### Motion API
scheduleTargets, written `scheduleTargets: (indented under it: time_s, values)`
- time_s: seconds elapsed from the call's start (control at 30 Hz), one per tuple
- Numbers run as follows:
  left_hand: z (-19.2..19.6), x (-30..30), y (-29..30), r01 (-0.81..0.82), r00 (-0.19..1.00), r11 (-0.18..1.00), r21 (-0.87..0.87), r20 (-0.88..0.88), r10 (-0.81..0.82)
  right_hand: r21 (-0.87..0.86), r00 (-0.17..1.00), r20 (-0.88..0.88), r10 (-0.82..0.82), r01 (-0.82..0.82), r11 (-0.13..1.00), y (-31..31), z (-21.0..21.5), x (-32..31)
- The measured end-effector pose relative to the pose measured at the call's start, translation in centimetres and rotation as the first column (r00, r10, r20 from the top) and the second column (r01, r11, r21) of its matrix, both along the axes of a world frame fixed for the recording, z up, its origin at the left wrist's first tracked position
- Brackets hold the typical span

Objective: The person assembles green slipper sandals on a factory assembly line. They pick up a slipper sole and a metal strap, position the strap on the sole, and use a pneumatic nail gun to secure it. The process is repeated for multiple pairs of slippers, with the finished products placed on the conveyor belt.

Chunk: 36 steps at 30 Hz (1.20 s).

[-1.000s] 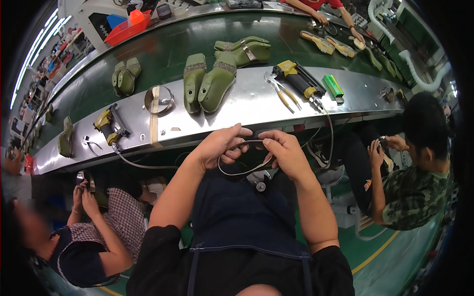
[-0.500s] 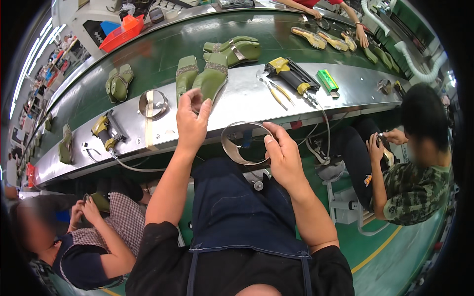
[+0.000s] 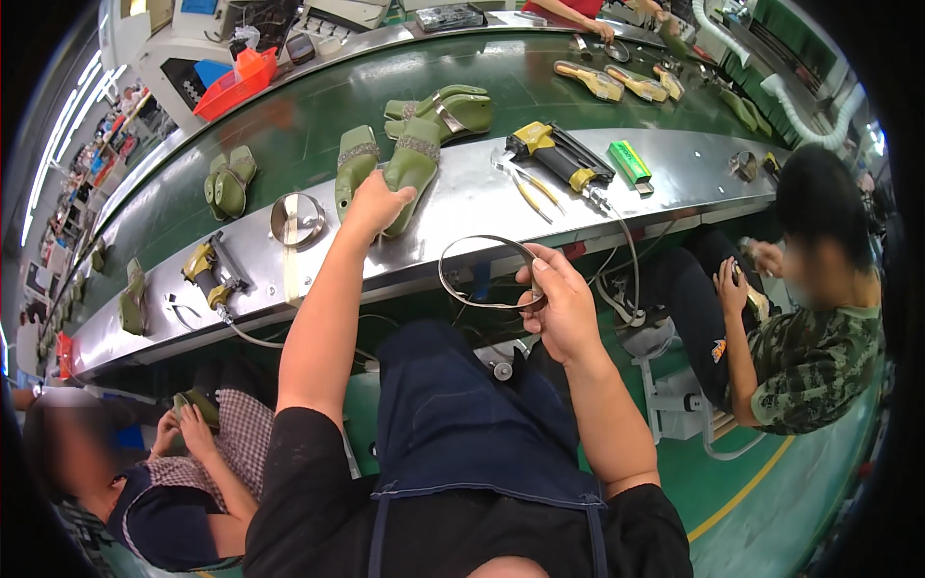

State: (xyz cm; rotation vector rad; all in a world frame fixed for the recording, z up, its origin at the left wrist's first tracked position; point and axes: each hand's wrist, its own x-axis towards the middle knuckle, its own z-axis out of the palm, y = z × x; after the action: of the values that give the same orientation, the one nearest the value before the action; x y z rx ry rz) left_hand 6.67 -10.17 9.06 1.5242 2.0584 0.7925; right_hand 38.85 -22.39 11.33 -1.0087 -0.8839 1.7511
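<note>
My left hand [image 3: 380, 204] reaches across the bench edge and closes on the lower end of a green shoe last [image 3: 414, 166] with a glittery strap around it. Its fingertips are partly hidden against the last. Just left of it lies a second green last [image 3: 356, 162] with a similar strap. In front of my apron, my right hand [image 3: 561, 299] pinches a thin, shiny ring-shaped band [image 3: 487, 306] by its right side, holding it in the air. The band's exact kind is unclear.
Along the metal ledge [image 3: 694, 164] lie a yellow-black air stapler [image 3: 559, 154], pincers [image 3: 536, 193], a green box [image 3: 630, 166], another ring [image 3: 297, 220] and a second stapler [image 3: 207, 270]. More lasts [image 3: 448, 108] lie behind. Co-workers sit at left [image 3: 183, 482] and right [image 3: 819, 337].
My left hand, raised with fingers apart before, has moved forward and down onto the green shoe last. My right hand has tilted the ring-shaped band, so it shows more edge-on.
</note>
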Motion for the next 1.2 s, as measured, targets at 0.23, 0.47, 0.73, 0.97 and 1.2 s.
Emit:
scheduleTargets:
  time_s: [0.23,0.47,0.73,0.97,1.2]
  values:
    - [-0.9,4.1,-1.4,0.007,0.912,1.0,0.01,0.411,-0.01,0.02,0.997,-0.071,0.011,-0.01,1.0,1.3,-1.3,1.1]
    - [-1.7,6.0,-2.6,0.026,0.919,1.0,0.007,0.393,-0.027,0.037,0.996,-0.054,0.074,-0.072,0.997,5.2,-0.2,0.5]
    - [3.7,2.6,-1.6,0.213,0.799,0.862,0.459,0.427,-0.425,-0.007,0.985,0.082,0.153,-0.153,0.988,11.9,-0.6,-4.8]
    - [-0.7,3.2,0.8,0.463,0.839,0.797,0.389,0.098,-0.535,0.861,0.594,0.477,-0.648,-0.169,0.48,14.6,-5.8,-8.9]
    - [-3.2,2.9,2.4,0.388,0.806,0.783,0.487,0.233,-0.544,0.861,0.661,0.505,-0.555,-0.429,0.272,7.0,-4.2,-9.5]
